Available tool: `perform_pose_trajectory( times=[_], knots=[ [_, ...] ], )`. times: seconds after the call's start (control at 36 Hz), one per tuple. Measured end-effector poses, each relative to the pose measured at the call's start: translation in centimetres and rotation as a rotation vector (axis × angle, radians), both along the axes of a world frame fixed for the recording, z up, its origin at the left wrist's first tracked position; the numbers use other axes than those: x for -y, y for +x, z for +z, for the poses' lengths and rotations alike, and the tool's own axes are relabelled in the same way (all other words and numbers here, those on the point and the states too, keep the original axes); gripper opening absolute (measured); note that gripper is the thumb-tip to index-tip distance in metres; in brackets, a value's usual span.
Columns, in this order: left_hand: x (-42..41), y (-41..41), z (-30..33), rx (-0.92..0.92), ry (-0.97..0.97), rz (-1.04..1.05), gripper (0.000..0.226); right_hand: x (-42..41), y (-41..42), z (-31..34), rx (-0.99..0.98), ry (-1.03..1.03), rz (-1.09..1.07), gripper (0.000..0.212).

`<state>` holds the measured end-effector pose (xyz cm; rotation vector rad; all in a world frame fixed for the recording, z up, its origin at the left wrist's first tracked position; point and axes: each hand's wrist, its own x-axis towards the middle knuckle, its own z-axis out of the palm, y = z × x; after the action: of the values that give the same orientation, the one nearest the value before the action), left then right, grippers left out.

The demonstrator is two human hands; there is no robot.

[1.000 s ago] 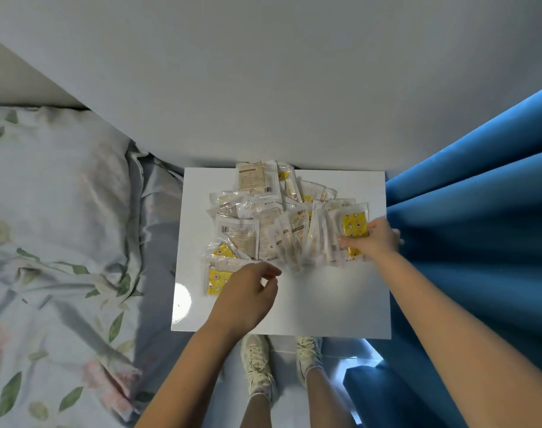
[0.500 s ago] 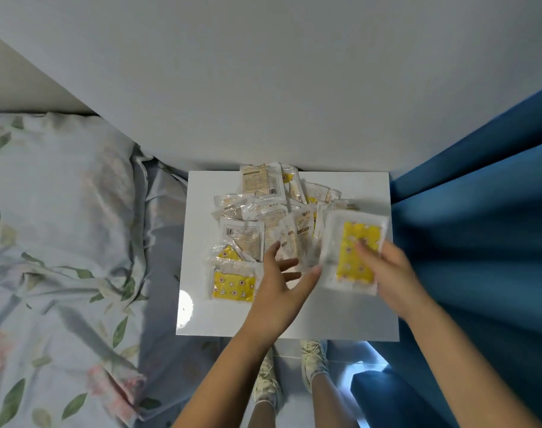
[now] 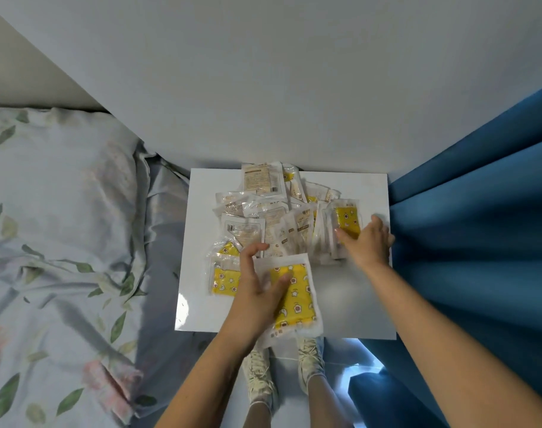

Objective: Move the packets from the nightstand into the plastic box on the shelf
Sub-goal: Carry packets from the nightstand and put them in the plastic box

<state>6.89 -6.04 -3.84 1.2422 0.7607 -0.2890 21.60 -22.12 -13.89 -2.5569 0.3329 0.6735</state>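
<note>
**A:** ok so what's in the shot? Biggest stuff first pls

**B:** Pale wall fills the whole far side. Left is a bed with a leaf-print duvet, right is a blue curtain. Squeezed between them, up against the wall, is a white nightstand.

**A:** and the packets?

**B:** A messy pile of clear packets on the far half of the nightstand top, overlapping each other; some show yellow patterned stuff inside, others look beige. No plastic box or shelf in view.

**A:** hands?

**B:** Left hand is holding one yellow packet at the near edge of the nightstand, thumb on top, fingers tucked under it, and the packet sticks out past the edge a bit. Another yellow packet lies flat just left of that hand. Right hand is over at the right side of the pile, fingers curled onto a yellow packet on the right, thumb lying across its near end.

**A:** anything else?

**B:** Pale sneakers on the floor below the nightstand.
</note>
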Motion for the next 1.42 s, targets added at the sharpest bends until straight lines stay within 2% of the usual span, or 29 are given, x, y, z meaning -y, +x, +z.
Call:
perform_pose_trajectory(
  times=[0.08, 0.19, 0.33, 0.42, 0.5, 0.58, 0.72, 0.83, 0.89, 0.97, 1.06, 1.11, 1.19, 1.25, 1.31, 1.42],
  knots=[
    [-0.6, -0.2, 0.1, -0.042, 0.034, -0.048, 0.022, 0.0, -0.1, -0.4, 0.03, -0.045, 0.011, 0.085],
    [-1.0, -0.7, -0.2, -0.035, 0.089, -0.111, 0.032, 1.0, 0.4, -1.1, -0.067, -0.018, -0.069, 0.08],
    [-0.7, -0.7, -0.3, -0.06, 0.082, -0.1, 0.039, 2.4, 0.5, -1.6, -0.144, -0.084, -0.001, 0.071],
    [-0.5, -0.6, -0.3, -0.074, 0.071, -0.104, 0.037, 3.2, 0.1, -1.7, -0.091, -0.072, -0.035, 0.061],
    [-0.4, -0.8, -0.5, -0.087, 0.061, -0.098, 0.036, 3.7, -0.9, -1.3, 0.075, 0.069, -0.118, 0.037],
    [-0.4, -0.9, -0.6, -0.11, 0.065, -0.093, 0.035, 3.9, -1.9, -0.9, 0.18, 0.195, -0.161, 0.028],
    [-0.4, -0.8, -0.5, -0.142, 0.045, -0.083, 0.033, 2.5, -3.4, 1.5, 0.136, 0.593, -0.431, 0.026],
    [-0.3, -0.8, -0.7, -0.153, 0.057, -0.051, 0.014, 1.6, -4.8, 4.2, 0.045, 1.008, -0.607, 0.022],
    [-0.2, -0.8, -0.8, -0.146, 0.009, -0.012, 0.017, 0.9, -6.1, 5.7, -0.117, 1.133, -0.535, 0.031],
    [0.1, -0.8, -0.6, -0.097, -0.054, -0.001, 0.026, -0.9, -8.6, 7.6, -0.367, 1.119, -0.277, 0.031],
    [0.1, -1.1, -0.6, -0.067, 0.088, 0.022, 0.017, -2.4, -10.2, 8.4, -0.466, 1.066, -0.073, 0.022],
    [-0.4, -1.5, -0.9, -0.089, 0.179, 0.056, 0.015, -3.0, -10.2, 8.3, -0.475, 1.009, -0.062, 0.019],
    [-1.8, -2.6, -1.2, -0.118, 0.234, 0.16, 0.014, -4.1, -9.7, 6.8, -0.286, 0.886, -0.097, 0.016],
    [-3.0, -3.6, -1.3, -0.158, 0.233, 0.233, 0.016, -5.4, -9.4, 5.4, -0.104, 0.708, 0.005, 0.009],
    [-4.3, -4.9, -1.5, -0.181, 0.194, 0.294, 0.013, -7.0, -9.4, 3.9, 0.005, 0.563, 0.207, 0.014],
    [-6.1, -7.2, -1.7, -0.239, 0.172, 0.345, 0.014, -11.3, -10.5, 1.4, 0.12, 0.309, 0.705, 0.047]
  ],
)
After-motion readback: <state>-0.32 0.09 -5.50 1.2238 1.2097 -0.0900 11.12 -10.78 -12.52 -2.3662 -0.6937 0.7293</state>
